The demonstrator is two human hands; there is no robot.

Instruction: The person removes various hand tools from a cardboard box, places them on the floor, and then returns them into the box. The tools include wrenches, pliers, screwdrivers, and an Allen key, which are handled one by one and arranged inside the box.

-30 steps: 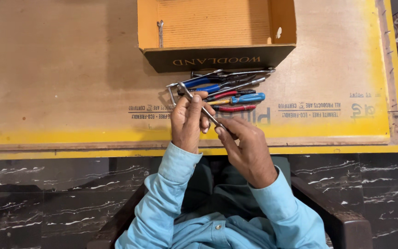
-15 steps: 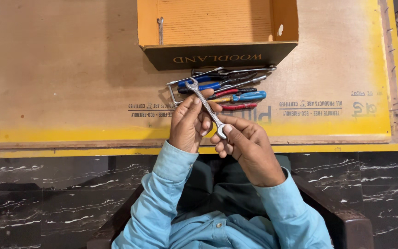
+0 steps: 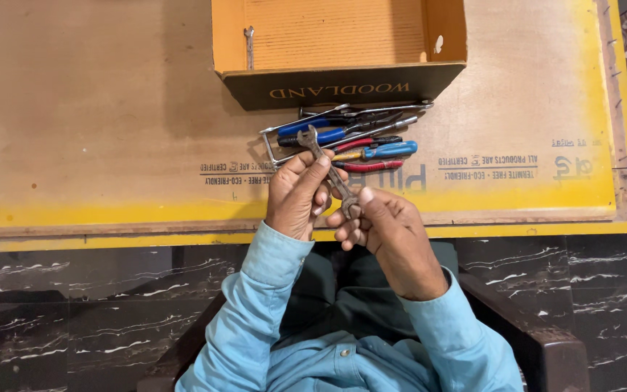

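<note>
Both hands hold one double-ended wrench [image 3: 330, 173] above the near edge of the desk [image 3: 110, 145]. Left hand [image 3: 297, 194] grasps the upper shaft, thumb and fingers closed round it. Right hand [image 3: 388, 231] is clenched on the lower end, near the person's chest.

Long axis runs diagonally: upper jaw end points away and to the left, toward the pile of tools [image 3: 350, 138]; lower end points back toward the right hand.

Step, as I judge it: wrench lifted clear of the pile and being handled or inspected. Any next move would call for one hand to let go first. Open cardboard box [image 3: 339, 43] sits just beyond the pile.
</note>
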